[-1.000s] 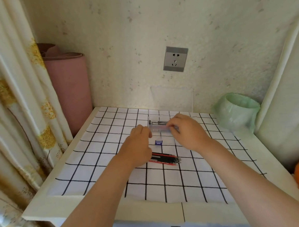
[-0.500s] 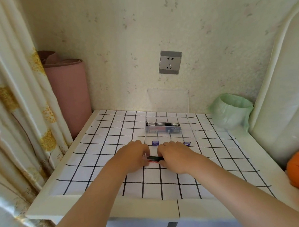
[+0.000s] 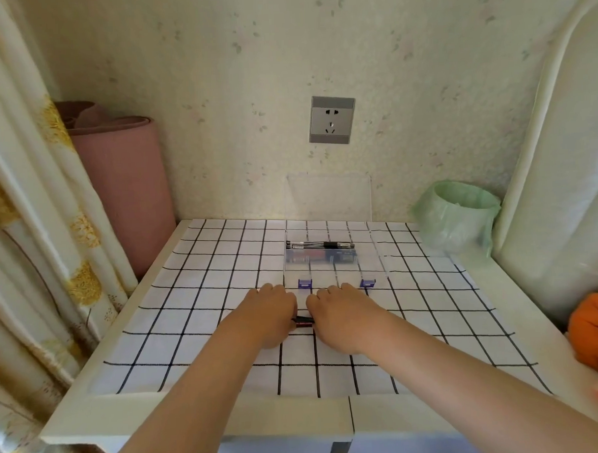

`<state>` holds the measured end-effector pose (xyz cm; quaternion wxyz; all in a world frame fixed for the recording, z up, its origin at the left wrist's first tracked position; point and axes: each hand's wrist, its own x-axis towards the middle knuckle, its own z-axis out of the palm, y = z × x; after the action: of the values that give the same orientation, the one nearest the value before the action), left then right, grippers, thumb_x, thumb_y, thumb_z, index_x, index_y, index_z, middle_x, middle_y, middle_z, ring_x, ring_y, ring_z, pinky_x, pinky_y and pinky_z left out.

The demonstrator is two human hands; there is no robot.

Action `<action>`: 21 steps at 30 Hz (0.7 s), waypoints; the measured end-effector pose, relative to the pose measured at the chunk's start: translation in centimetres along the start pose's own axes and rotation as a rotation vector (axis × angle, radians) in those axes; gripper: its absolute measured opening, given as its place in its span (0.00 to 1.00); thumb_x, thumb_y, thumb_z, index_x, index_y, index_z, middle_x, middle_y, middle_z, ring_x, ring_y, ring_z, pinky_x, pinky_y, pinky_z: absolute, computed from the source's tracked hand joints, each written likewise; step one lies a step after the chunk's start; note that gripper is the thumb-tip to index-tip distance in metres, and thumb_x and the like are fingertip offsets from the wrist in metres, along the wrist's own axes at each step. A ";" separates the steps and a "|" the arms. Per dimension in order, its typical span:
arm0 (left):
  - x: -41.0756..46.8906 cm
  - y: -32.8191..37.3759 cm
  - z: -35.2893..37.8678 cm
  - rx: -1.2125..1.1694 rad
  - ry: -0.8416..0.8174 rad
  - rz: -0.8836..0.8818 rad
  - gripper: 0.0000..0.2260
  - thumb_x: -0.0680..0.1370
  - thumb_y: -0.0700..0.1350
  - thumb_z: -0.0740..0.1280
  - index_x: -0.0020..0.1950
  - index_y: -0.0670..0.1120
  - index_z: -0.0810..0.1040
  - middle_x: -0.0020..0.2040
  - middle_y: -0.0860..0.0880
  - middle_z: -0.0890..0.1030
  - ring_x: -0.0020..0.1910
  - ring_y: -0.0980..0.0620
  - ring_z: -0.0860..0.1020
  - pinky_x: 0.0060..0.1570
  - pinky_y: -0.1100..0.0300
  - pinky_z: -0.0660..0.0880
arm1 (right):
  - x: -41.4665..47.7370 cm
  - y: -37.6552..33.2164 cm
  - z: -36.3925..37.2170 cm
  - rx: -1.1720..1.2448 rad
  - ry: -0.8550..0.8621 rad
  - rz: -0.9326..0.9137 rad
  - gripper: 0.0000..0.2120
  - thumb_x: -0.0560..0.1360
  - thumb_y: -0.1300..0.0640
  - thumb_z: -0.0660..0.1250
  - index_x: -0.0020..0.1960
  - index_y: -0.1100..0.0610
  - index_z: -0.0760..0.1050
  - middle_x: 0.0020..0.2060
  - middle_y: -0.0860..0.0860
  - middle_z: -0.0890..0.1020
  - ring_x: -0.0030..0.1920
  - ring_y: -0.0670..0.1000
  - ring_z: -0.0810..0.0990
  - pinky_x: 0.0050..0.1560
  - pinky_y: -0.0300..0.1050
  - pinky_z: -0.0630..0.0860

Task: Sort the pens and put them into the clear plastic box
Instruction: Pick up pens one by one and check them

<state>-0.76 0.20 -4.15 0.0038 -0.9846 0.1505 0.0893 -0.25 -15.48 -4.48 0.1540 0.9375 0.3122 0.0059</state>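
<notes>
A clear plastic box (image 3: 340, 272) with two blue clips at its front stands open on the checked mat, its lid leaning against the wall. Black pens (image 3: 320, 245) lie along the box's far side. My left hand (image 3: 270, 313) and my right hand (image 3: 342, 313) rest side by side in front of the box, fingers curled over a bundle of red and black pens (image 3: 303, 321). Only a short stretch of the bundle shows in the gap between the hands.
A small bin with a green bag (image 3: 456, 216) stands at the back right. A pink rolled mat (image 3: 124, 186) leans at the left beside a curtain (image 3: 33, 217). An orange object (image 3: 596, 329) lies at the right edge. The white table edge (image 3: 203, 422) runs along the front.
Both hands came back from the box to the bundle of red and black pens in front of it and closed over it. Black pens now lie in the box.
</notes>
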 end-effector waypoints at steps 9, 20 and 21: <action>-0.1 0.7 0.0 -0.053 -0.023 0.029 0.11 0.82 0.48 0.61 0.63 0.47 0.73 0.58 0.46 0.74 0.56 0.47 0.73 0.50 0.56 0.69 | -0.6 0.0 -0.2 -0.025 -0.003 -0.004 0.14 0.80 0.58 0.54 0.63 0.60 0.70 0.58 0.57 0.77 0.57 0.57 0.74 0.56 0.50 0.66; 0.3 1.2 -0.1 -0.027 -0.050 0.036 0.10 0.82 0.47 0.59 0.60 0.45 0.75 0.55 0.45 0.77 0.50 0.48 0.75 0.48 0.55 0.72 | -0.9 0.8 -0.2 -0.046 0.012 -0.071 0.13 0.82 0.59 0.52 0.62 0.60 0.71 0.55 0.57 0.78 0.55 0.58 0.76 0.50 0.49 0.63; 0.3 1.2 -0.2 -0.032 -0.058 0.039 0.10 0.82 0.47 0.59 0.59 0.45 0.76 0.54 0.46 0.77 0.48 0.48 0.75 0.47 0.55 0.72 | -0.9 0.7 -0.2 -0.051 0.009 -0.075 0.13 0.82 0.59 0.52 0.62 0.60 0.71 0.56 0.57 0.78 0.55 0.58 0.76 0.49 0.49 0.61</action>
<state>-0.79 -1.00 -3.95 -0.0094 -0.9784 0.1678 0.1200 -0.54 -16.47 -4.00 0.1765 0.9208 0.3475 0.0120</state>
